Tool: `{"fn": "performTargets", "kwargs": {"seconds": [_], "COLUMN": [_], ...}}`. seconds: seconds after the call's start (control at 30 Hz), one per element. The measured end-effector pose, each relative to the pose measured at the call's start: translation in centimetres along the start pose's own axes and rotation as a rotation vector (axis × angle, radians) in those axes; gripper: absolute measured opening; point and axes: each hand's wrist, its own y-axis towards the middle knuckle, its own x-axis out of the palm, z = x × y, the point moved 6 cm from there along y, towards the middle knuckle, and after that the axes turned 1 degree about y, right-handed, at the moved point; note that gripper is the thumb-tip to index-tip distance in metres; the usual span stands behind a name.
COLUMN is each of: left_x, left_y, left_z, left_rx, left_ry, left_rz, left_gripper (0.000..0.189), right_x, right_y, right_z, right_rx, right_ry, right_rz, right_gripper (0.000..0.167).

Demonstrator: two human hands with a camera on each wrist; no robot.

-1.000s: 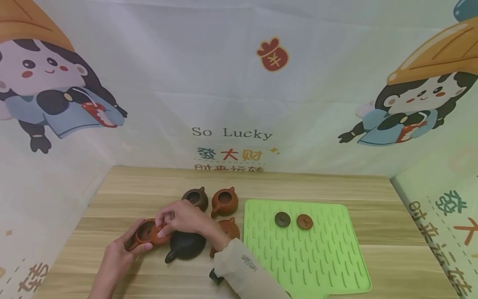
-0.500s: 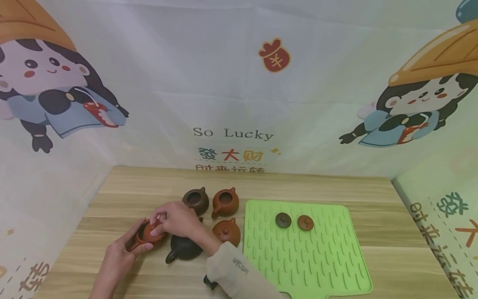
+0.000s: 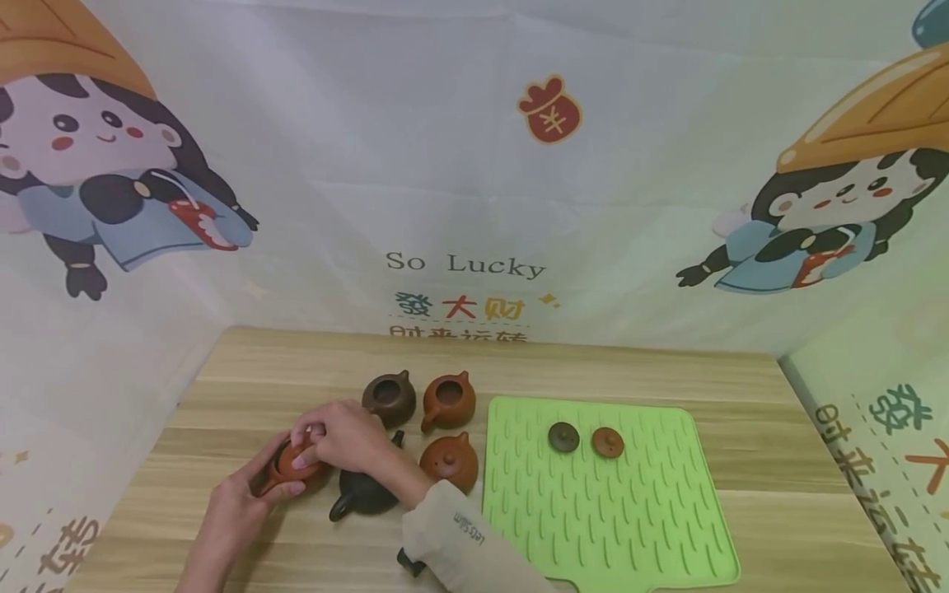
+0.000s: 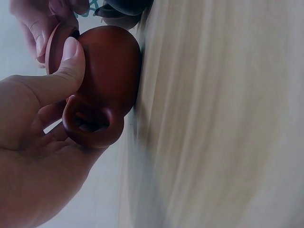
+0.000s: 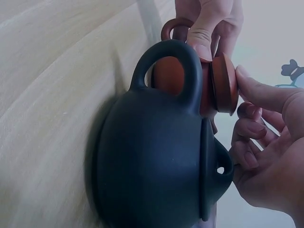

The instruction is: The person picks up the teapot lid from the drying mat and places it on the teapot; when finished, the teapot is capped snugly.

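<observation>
On the left of the table my left hand (image 3: 240,504) steadies a red-brown clay teapot (image 4: 111,66), its thumb on the rim by the handle and its fingers round the far side. My right hand (image 3: 347,445) pinches the matching lid (image 5: 224,84) between thumb and fingers. In the right wrist view the lid sits slightly tilted at the teapot's mouth, and the left wrist view has a dark gap under one side of it. Right beside stands a black teapot (image 5: 147,156) with its lid on, partly covered by my right forearm in the head view.
Behind the hands are a dark brown lidless teapot (image 3: 390,399) and an orange-brown lidless one (image 3: 449,401). A lidded red-brown teapot (image 3: 449,461) is near my right sleeve. On a green mat (image 3: 608,519) lie a dark lid (image 3: 564,437) and a red-brown lid (image 3: 608,443).
My right hand has shifted left with the lid, which has slid from the right side of the teapot's opening to over most of it. My left hand has stayed in place.
</observation>
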Motion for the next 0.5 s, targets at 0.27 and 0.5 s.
{"fn": "performTargets", "kwargs": {"seconds": [0.27,0.5], "left_x": [1.4,1.0], "left_y": [0.6,0.6], "left_z": [-4.0,-2.6], "left_rx": [0.013,-0.08], "left_ry": [0.105,0.025], "left_rz": [0.021,-0.053], "left_gripper": [0.084,0.086], "right_x": [0.5,0.9], "right_y": [0.2,0.4], "right_z": [-0.3,-0.3], "right_rx": [0.025,0.084], "right_ry": [-0.045,-0.056], "right_rz": [0.031,0.078], "right_gripper": [0.016,0.014]}}
